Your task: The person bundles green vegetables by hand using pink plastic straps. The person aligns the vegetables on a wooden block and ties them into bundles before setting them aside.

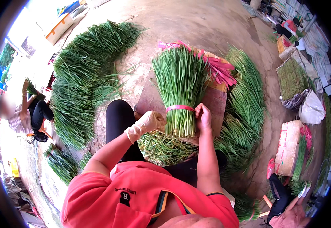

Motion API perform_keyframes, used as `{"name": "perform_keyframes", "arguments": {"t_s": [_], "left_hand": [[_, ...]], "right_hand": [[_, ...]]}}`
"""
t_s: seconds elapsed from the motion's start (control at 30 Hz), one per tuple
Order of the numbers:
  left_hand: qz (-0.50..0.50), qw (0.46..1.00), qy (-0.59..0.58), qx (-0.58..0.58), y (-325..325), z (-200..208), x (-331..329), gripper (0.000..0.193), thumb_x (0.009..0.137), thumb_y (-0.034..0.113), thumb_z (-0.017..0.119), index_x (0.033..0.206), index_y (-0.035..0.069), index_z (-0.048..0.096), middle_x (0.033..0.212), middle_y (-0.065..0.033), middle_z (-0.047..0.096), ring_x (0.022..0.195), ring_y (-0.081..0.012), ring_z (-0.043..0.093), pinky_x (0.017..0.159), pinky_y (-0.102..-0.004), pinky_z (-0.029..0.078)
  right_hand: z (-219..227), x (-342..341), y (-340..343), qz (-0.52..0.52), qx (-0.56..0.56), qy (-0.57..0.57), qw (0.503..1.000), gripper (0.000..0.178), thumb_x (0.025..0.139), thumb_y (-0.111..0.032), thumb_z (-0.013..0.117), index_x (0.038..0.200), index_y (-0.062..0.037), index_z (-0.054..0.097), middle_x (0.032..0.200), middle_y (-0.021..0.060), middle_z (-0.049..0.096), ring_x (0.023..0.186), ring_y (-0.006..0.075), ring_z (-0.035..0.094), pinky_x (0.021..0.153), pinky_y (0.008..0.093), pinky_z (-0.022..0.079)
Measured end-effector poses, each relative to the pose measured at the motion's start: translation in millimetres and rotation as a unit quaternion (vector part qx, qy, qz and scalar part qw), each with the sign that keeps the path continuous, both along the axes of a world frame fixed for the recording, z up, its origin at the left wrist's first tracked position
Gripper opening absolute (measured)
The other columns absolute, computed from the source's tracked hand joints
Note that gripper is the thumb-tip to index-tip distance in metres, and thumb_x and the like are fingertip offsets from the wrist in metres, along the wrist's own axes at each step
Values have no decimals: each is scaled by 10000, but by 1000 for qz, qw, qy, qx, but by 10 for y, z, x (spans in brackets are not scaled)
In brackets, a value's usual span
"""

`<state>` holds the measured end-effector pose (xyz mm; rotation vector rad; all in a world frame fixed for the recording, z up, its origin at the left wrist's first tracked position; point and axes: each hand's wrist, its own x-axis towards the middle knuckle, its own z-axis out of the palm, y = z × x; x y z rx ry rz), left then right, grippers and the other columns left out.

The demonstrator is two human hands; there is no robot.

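Observation:
A thick bundle of green chives (180, 78) lies on a box with a board top (215, 104), its pale cut ends toward me. Around its lower part runs a pink strap (180, 107). My right hand (203, 117), bare, is closed at the bundle's right side, with the strap reaching its fingertips. On the left, my left hand (149, 124) in a pale glove has its fingers curled beside the stalk ends; what they hold is hidden. More pink strips (220, 70) lie at the far right of the box.
Loose chives form a long curved heap (78, 79) on the left and another heap (247, 98) on the right. Trimmings (165, 148) lie between my legs. Co-workers sit at the left (19, 114), far right (289, 27) and lower right (287, 209). A carton (287, 148) stands right.

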<state>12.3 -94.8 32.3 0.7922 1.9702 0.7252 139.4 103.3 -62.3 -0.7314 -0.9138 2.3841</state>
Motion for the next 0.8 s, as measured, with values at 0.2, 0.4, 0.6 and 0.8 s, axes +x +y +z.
{"name": "perform_keyframes", "arguments": {"t_s": [0.2,0.4,0.6,0.8], "left_hand": [[-35,983,74,163,-16,-457,-71,173,692,151,558,737,-15,567,566,-58,529,501,-110,466,478,-271,400],[-141,986,-63,56,-295,300,-82,137,676,123,514,665,-7,558,518,-50,506,467,-116,452,463,-282,393],[-409,891,-137,-142,-1168,695,-129,233,698,265,594,720,35,572,651,-69,577,585,-137,541,527,-258,402],[-252,903,335,95,-387,363,-423,457,616,391,620,868,16,552,665,-128,568,638,-269,558,583,-329,430]], "right_hand": [[5,-34,-16,4,-17,-7,1000,206,825,-238,422,655,-122,433,541,-14,424,455,83,372,417,193,280],[-19,3,35,-7,-12,10,1000,204,825,-235,423,655,-122,430,540,-17,421,468,82,379,424,191,277],[-45,9,19,-1,-10,21,1000,209,834,-225,408,655,-120,430,542,-16,423,461,75,380,422,184,293],[-18,-66,-21,6,-6,1,1000,205,833,-246,409,666,-128,432,552,-22,432,455,67,387,405,179,287]]}}
